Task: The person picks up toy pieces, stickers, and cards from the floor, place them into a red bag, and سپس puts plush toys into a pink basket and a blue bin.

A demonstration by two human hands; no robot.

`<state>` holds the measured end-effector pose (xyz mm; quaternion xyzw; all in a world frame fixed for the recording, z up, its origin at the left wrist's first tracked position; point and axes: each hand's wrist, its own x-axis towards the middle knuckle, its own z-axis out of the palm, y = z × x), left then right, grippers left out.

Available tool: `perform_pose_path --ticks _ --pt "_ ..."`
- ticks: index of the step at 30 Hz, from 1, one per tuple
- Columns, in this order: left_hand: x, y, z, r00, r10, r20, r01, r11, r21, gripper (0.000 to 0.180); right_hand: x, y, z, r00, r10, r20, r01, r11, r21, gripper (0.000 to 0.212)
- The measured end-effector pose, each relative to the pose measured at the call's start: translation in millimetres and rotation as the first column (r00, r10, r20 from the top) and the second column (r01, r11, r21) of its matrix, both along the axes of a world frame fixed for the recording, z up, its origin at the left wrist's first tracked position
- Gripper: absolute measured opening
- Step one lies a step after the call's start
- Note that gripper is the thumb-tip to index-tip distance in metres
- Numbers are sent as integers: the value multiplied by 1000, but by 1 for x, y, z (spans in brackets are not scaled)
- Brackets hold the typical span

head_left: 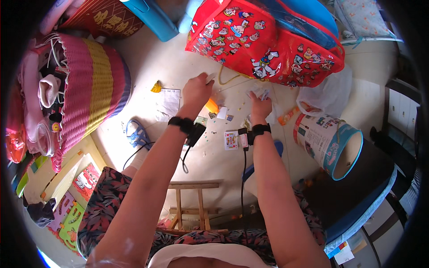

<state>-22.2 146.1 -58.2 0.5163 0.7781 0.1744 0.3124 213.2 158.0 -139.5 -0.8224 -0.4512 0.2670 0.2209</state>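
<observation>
My left hand (197, 92) is closed, its fingertips pinching a small pale scrap (210, 78) above the floor. My right hand (261, 107) is closed on a small crumpled piece (265, 94), whitish with some blue; its kind is too small to tell. Just right of my left wrist lies an orange object (212, 106), partly covered by the hand. Beyond that wrist, a sheet of written paper (170, 100) and a crumpled yellow scrap (156, 86) lie on the floor. A playing card (231, 140) lies near my right wrist, with small bits scattered between my arms.
A red cartoon-print bag (241, 38) stands ahead, beside a clear plastic bag (330, 91). At right, a cylindrical tub (324, 140) lies tipped over. A pink and yellow woven basket (96, 85) is at left. Below my arms is a wooden stool (190, 185); cables hang from both wrists.
</observation>
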Motion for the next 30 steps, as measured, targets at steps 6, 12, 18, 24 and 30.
perform_pose_path --ticks 6,12,18,24,30 --pt "19 25 -27 902 -378 -210 355 925 -138 10 -38 11 13 994 -50 102 28 978 208 53" --pt "18 -2 9 801 -590 103 598 791 -127 25 23 -6 15 980 22 -198 -21 1000 5 42" --pt "21 70 182 885 -369 -284 466 715 522 20 9 12 192 791 -77 -607 22 995 -97 20" --pt "10 135 195 803 -449 -391 567 777 273 18 -4 88 309 433 169 -885 99 967 233 26" --pt "-26 42 224 716 -645 -267 647 757 -93 25 -10 147 333 371 232 -899 -7 969 247 22"
